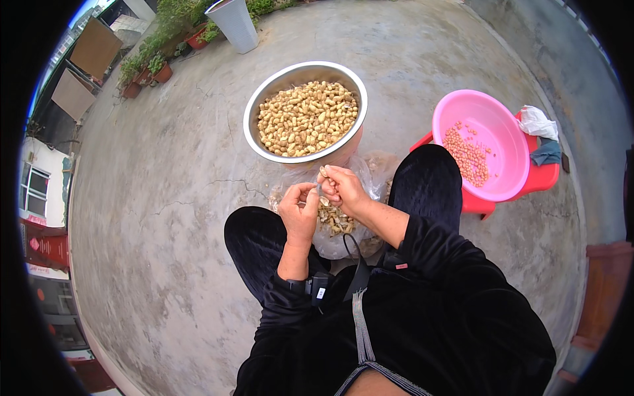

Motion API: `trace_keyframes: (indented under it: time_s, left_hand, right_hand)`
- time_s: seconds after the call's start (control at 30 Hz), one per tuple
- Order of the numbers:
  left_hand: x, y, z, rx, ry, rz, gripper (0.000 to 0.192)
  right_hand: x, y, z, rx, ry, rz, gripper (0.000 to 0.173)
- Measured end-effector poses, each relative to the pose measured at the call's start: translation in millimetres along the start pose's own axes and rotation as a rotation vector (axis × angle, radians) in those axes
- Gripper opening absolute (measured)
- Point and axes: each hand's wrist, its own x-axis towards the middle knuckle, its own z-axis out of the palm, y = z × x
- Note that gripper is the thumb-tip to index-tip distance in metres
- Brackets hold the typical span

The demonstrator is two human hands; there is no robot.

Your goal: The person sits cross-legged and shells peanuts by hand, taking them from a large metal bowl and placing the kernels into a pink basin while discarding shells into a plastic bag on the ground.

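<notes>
Over an open clear plastic bag (pixel 322 246), my two hands are close together between my knees. My right hand (pixel 350 192) grips a peanut (pixel 323 171) between thumb and forefinger, its other fingers curled in. A small grey piece (pixel 319 188), too small to name, shows at the fingertips of my left hand (pixel 300 212), whose thumb and forefinger are pinched on it. Just under the fingertips is a pale piece of peanut shell (pixel 324 201). Broken peanut shells (pixel 338 221) lie in the bag. Beyond my hands, a metal basin (pixel 251 129) holds a heap of unshelled peanuts (pixel 309 116).
To my right, a pink plastic basin (pixel 506 141) with shelled peanut kernels (pixel 464 156) rests on a red plastic stool (pixel 542 177). A white plastic bag (pixel 538 123) and a blue-green cloth (pixel 546 152) lie beside it. Potted plants (pixel 161 69) and a tall white planter (pixel 234 25) stand farther off.
</notes>
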Motion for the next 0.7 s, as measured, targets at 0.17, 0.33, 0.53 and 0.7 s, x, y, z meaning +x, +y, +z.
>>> trace_keyframes:
  time_s: [0.17,0.33,0.53,0.7]
  left_hand:
    - [9,-4,1,-0.193,-0.048,-0.083,0.02]
    - [4,13,0,0.117,-0.045,0.267,0.024]
    - [2,19,-1,0.276,0.074,0.397,0.024]
    - [10,-1,-4,-0.161,0.156,0.115,0.017]
  right_hand:
    - [-1,3,1,0.006,-0.148,0.121,0.029]
    - [-3,4,2,0.061,-0.144,0.162,0.038]
    - [-1,1,0,0.089,-0.086,0.185,0.047]
    - [2,2,-6,0.057,-0.082,0.149,0.042]
